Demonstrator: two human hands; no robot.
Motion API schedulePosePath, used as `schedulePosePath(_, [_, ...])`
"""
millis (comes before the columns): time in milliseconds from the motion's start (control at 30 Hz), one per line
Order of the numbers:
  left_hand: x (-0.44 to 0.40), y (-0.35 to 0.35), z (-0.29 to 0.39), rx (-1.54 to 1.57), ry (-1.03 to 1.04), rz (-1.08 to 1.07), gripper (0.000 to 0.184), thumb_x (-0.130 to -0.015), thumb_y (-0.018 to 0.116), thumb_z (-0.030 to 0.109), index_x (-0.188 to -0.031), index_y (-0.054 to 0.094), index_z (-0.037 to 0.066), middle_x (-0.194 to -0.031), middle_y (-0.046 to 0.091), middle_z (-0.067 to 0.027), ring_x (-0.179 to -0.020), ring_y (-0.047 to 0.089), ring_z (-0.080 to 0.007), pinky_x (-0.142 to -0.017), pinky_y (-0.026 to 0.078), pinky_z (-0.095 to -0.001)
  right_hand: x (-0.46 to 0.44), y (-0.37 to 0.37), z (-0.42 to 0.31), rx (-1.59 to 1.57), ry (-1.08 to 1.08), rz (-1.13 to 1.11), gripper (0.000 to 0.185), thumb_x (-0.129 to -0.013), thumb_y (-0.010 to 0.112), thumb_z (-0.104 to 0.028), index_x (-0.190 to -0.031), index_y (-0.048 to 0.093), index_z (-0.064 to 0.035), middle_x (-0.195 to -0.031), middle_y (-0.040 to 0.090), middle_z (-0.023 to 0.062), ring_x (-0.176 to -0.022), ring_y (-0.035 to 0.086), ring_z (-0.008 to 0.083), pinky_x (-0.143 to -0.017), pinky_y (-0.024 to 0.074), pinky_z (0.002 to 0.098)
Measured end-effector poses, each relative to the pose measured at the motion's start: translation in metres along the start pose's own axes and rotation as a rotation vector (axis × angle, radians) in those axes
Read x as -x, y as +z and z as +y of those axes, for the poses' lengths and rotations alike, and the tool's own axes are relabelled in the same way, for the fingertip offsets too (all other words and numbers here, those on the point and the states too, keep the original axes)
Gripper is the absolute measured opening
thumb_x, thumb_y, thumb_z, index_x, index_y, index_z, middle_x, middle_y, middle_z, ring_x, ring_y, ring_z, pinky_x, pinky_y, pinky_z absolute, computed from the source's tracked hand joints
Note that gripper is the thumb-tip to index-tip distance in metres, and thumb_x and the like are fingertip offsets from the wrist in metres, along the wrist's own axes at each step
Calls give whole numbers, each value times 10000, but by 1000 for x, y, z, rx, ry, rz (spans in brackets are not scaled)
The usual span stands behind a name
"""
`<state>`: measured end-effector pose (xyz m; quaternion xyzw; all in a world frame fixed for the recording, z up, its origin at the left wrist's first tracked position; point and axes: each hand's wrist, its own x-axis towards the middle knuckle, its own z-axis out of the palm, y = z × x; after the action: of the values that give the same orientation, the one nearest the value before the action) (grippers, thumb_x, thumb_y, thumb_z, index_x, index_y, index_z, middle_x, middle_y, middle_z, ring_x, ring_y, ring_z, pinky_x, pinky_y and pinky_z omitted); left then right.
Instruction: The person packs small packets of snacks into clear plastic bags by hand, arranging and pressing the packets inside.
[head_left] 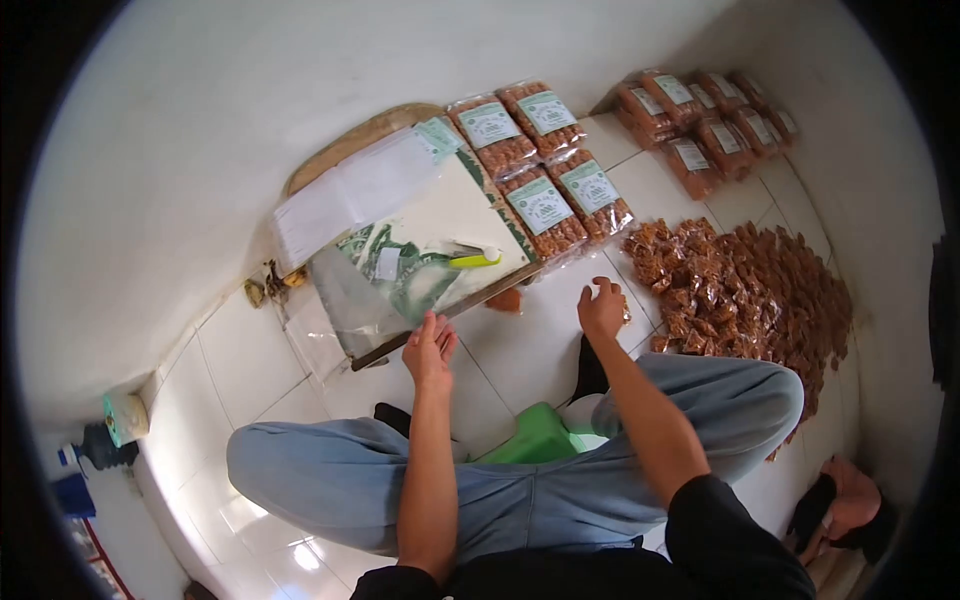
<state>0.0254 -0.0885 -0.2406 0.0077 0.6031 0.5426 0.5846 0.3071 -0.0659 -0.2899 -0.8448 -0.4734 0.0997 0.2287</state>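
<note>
Left hand (430, 345) loosely spread near the bag (350, 298); right hand (601, 310) curled, grip unclear; packets (735, 290) heaped close, probably for reach.

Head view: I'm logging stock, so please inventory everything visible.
Low table: one, white and green, centre
Labelled packs: four, orange, beside table
Stacked packs: several, reddish, upper right
Plastic sheets: several, translucent, on table
Implement: one, lime, on table
Sachet heap: one, brown, right
Stool: one, green, bottom centre
Bottle: one, blue, far left
Tiles: many, white, floor
Trousers: one pair, blue, bottom
Left grip: one, bare, table's near edge
Right grip: one, bare, right of table
</note>
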Motion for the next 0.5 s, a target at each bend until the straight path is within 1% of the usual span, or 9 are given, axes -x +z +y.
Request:
schedulePosePath(67, [1,6,5,-69,19,43,442,-878,712,317,-1159,592,-4,-1116,665,-125,-976,656,-234,-844,551,-348,-11,-14,21,230,111,-272,550,-836,644,-390,-1312,504,-154,-1261,509,171,-1175,515,379,-891,492,505])
schedulePosePath(100, [4,7,6,-98,33,42,497,-882,706,334,-1213,575,-13,-1130,659,-142,-1011,652,-257,-841,549,-350,-14,-18,26,229,123,-267,550,-836,644,-390,-1312,504,-154,-1261,509,171,-1175,515,379,-891,492,505])
schedulePosePath(167, [4,9,7,-128,41,40,495,-885,702,336,-1212,576,-14,-1136,657,-148,-1011,651,-260,-840,547,-352,-24,-25,34,337,246,-425,742,-802,663,-470,-1425,373,-188,-1345,420,175,-1235,464,383,-939,471,537])
schedulePosePath(267, [3,8,5,-183,59,37,563,-878,704,376,-1239,552,-28,-1128,647,-146,-1004,651,-268,-819,546,-357,-27,-19,54,331,219,-542,823,-774,698,-514,-1447,352,-191,-1412,378,187,-1257,461,404,-956,462,516])
schedulePosePath(300, [6,11,7,-215,53,65,600,-869,698,432,-1215,548,-34,-1083,637,-125,-985,647,-259,-802,547,-361,-27,-12,61,248,223,-528,806,-768,703,-503,-1427,362,-188,-1376,394,235,-1208,481,435,-941,464,526])
schedulePosePath(333, [9,13,7,-246,45,93,641,-860,691,489,-1190,544,-40,-1037,628,-104,-966,643,-249,-786,548,-364,-26,-5,71,246,232,-527,806,-768,703,-503,-1427,362,-188,-1376,394,235,-1208,481,435,-941,464,526])
schedulePosePath(400, [12,14,8,-310,18,78,671,-848,667,553,-1146,541,-34,-994,605,-87,-944,633,-237,-772,549,-364,-23,12,87,108,231,-457,777,-760,714,-474,-1400,375,-194,-1313,427,286,-1151,498,462,-921,466,538])
schedulePosePath(433, [15,14,9,-366,-11,71,707,-836,644,617,-1102,537,-28,-951,582,-70,-922,623,-224,-758,549,-364,-22,17,94,63,183,-407,775,-753,721,-447,-1375,385,-129,-1250,457,316,-1099,500,494,-917,459,546])
schedulePosePath(500, [20,15,10,-402,-19,54,717,-832,615,655,-1065,533,-18,-937,574,-69,-914,614,-217,-748,547,-362,-20,29,100,31,209,-334,793,-749,726,-441,-1372,380,-93,-1246,466,311,-1105,502,489,-923,458,537])
